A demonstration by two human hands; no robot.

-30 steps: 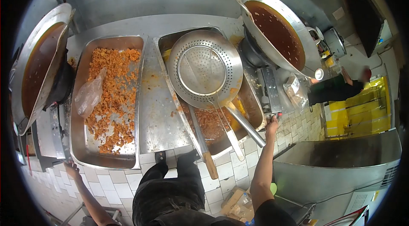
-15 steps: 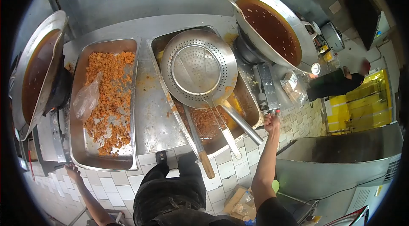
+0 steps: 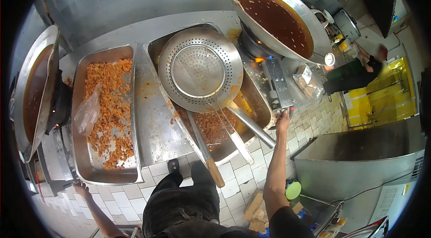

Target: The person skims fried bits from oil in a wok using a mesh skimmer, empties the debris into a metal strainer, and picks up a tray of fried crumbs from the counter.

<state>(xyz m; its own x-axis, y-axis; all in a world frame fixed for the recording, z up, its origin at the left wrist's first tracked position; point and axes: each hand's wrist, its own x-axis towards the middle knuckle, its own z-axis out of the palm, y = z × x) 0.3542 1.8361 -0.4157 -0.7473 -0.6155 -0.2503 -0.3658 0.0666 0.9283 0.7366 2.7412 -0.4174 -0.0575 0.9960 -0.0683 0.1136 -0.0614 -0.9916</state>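
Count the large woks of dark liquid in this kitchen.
2: the left wok, at the picture's far left, and the right wok, at its upper right. No others show.

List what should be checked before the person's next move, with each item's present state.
1. Flame under the right wok: ok; orange shows beneath it.
2. Glow below the left wok: ok; small and orange.
3. Right hand grip: cannot tell; it is close by a red part.
4. Left hand grip: cannot tell; too small in view.
5. Plastic bag off the orange food: not ok; it lies on it.
6. Wooden-ended handle within the right tray: not ok; it sticks out past the front rim.
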